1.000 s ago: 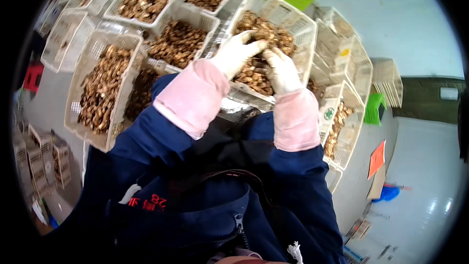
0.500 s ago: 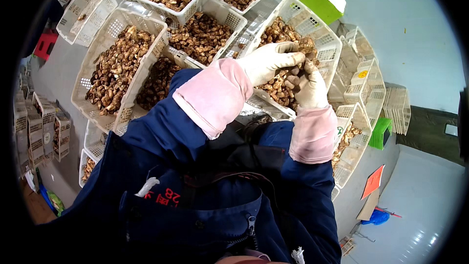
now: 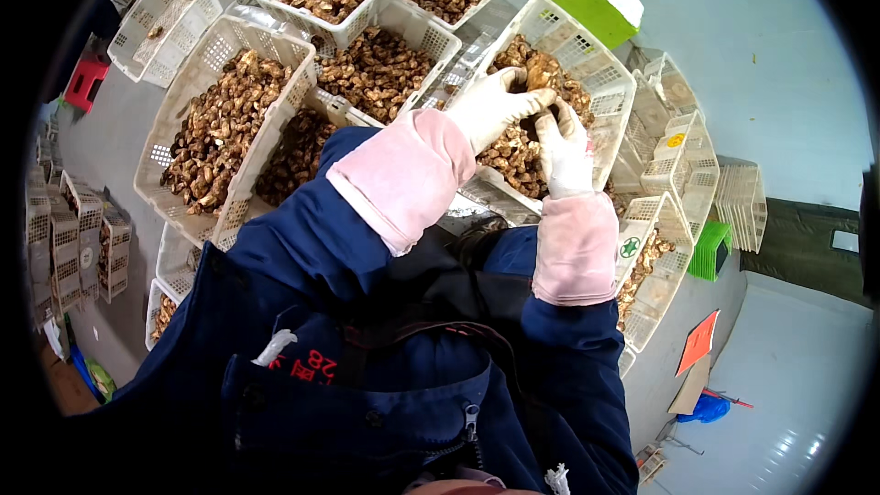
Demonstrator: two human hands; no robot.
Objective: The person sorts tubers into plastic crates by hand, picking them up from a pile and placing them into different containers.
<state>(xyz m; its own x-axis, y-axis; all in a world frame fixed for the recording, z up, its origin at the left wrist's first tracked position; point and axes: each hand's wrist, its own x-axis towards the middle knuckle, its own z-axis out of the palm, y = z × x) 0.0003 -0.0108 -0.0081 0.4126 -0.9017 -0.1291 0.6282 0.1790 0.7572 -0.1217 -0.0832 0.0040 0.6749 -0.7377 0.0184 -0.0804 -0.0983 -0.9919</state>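
Observation:
Both my hands are in white gloves with pink cuffs, close together over a white plastic crate point(image 3: 612, 82) of brown, pale-patched mushrooms point(image 3: 513, 160). My left hand point(image 3: 495, 112) curls over from the left, its thumb stretched toward the right hand. A larger mushroom point(image 3: 544, 71) shows at its fingertips and seems gripped there, though the fingers partly hide it. Just right of that thumb is my right hand point(image 3: 566, 156), fingers bent up and drawn together. Whatever lies between the right fingers is hidden.
More mushroom crates stand left, including a large one point(image 3: 301, 82) and a stacked one point(image 3: 353, 32). At right are another crate point(image 3: 674, 261) and nested crates point(image 3: 739, 202). A green box point(image 3: 587, 5) stands behind, a red stool point(image 3: 87, 82) far left.
My hands have shifted slightly left, and the right hand has come up closer to the left thumb. The larger mushroom now shows above the left thumb.

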